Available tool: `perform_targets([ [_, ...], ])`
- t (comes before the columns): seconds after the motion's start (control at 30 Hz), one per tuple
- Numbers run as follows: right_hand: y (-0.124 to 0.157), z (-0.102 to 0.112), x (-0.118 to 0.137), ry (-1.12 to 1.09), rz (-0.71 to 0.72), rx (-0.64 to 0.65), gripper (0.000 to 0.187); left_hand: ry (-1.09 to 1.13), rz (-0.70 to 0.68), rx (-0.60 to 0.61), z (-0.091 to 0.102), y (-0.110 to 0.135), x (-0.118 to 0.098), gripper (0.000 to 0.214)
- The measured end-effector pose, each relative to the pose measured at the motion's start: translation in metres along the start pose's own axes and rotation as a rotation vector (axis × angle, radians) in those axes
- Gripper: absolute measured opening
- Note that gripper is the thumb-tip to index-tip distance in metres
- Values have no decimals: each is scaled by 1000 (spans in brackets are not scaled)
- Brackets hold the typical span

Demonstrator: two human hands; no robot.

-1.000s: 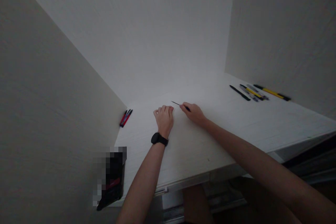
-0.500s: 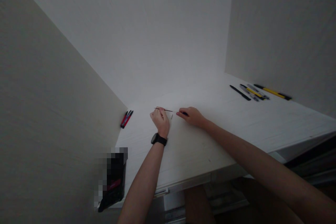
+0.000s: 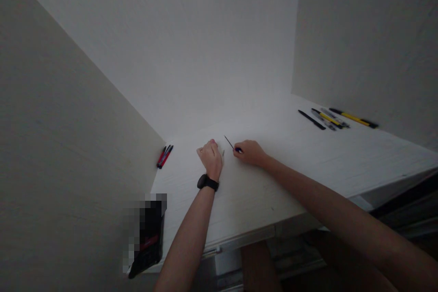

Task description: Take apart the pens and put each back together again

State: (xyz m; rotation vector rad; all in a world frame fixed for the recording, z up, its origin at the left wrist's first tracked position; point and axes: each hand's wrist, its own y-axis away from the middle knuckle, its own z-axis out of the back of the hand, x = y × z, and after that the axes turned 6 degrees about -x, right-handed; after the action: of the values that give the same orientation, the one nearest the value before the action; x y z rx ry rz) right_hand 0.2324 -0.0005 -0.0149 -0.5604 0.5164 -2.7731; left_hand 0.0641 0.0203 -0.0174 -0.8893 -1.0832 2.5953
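Observation:
A thin dark pen refill [image 3: 228,142] sticks up and to the left from the fingertips of my right hand [image 3: 251,152]. That hand is closed, and a dark pen part [image 3: 238,149] also shows within its curled fingers. To its left, my left hand [image 3: 209,155] is closed with its back towards me, a black watch [image 3: 207,182] on the wrist. Whatever its fingers hold, if anything, is hidden. Between the hands a small, thin greyish piece [image 3: 223,153] lies on the white desk [image 3: 246,200]; its kind is too small to tell.
Red pens [image 3: 165,156] lie by the left wall. At the right, a black pen [image 3: 311,119], clear and yellow pens [image 3: 329,119] and a yellow-black pen [image 3: 354,118] lie near the wall. A dark, partly pixelated object [image 3: 147,246] stands at the desk's left front corner.
The refill has passed from my left hand to my right fingertips and now slants up to the left. My right hand has shifted slightly right; the left stays nearly in place.

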Motion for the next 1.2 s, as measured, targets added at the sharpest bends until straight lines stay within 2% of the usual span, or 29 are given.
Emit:
perform_targets([
  [0.13, 0, -1, 2, 101, -39, 45, 28, -27, 14, -5, 0, 1, -1, 53],
  [0.33, 1, 0, 4, 87, -45, 61, 29, -35, -2, 30, 1, 1, -3, 53],
  [0.43, 2, -1, 2, -14, -74, -15, 24, -15, -43, 74, 2, 0, -3, 47],
  [0.6, 1, -5, -3, -322, -84, -147, 22, 106, -157, 198, 2, -1, -5, 31],
  [0.73, -2, -9, -7, -515, -23, -222, 10, 198, -173, 197, 1, 1, -4, 25],
  [0.8, -3, -11, -8, -573, -18, -239, 6, 194, -181, 207, 1, 1, -3, 23],
  [0.97, -5, -12, -8, -671, -5, -214, 14, 140, -270, 264, -1, 0, -4, 17],
  [1.1, -5, -9, -7, -643, 34, -188, 11, 31, -226, 257, 1, -3, -4, 16],
  [1.2, -6, -7, -8, -586, 20, -218, 12, -7, -123, 150, 1, -4, -3, 19],
])
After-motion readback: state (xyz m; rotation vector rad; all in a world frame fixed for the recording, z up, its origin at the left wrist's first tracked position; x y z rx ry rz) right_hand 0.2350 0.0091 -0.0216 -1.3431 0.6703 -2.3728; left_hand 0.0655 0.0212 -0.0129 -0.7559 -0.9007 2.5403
